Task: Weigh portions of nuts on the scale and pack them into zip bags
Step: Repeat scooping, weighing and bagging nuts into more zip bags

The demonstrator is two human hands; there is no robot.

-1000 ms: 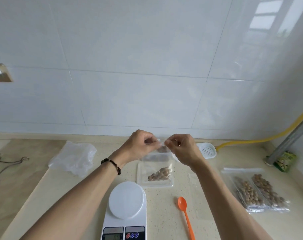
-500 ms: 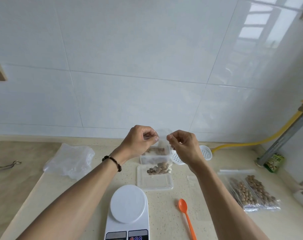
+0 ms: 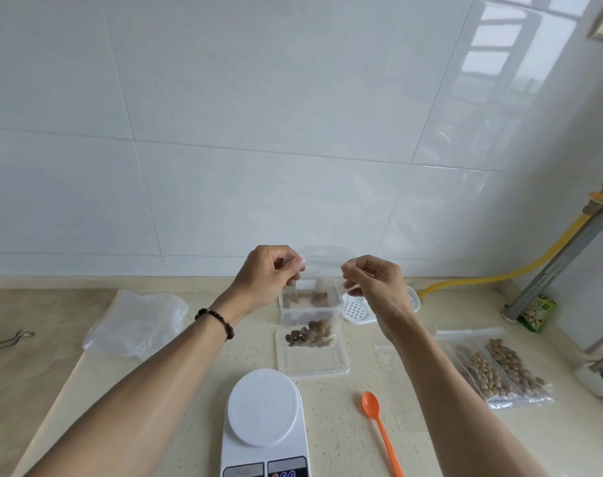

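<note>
Sealing step, looks like; zip bag was pinched between left hand and right hand fingertips, nuts hanging below; the zip would likely need pressing shut next.

Spoon right of scale

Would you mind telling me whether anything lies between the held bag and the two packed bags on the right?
Nothing visible does. Both hands hold the bag up; bare counter and the right forearm lie between it and the packed bags. The orange spoon lies nearer.
</note>
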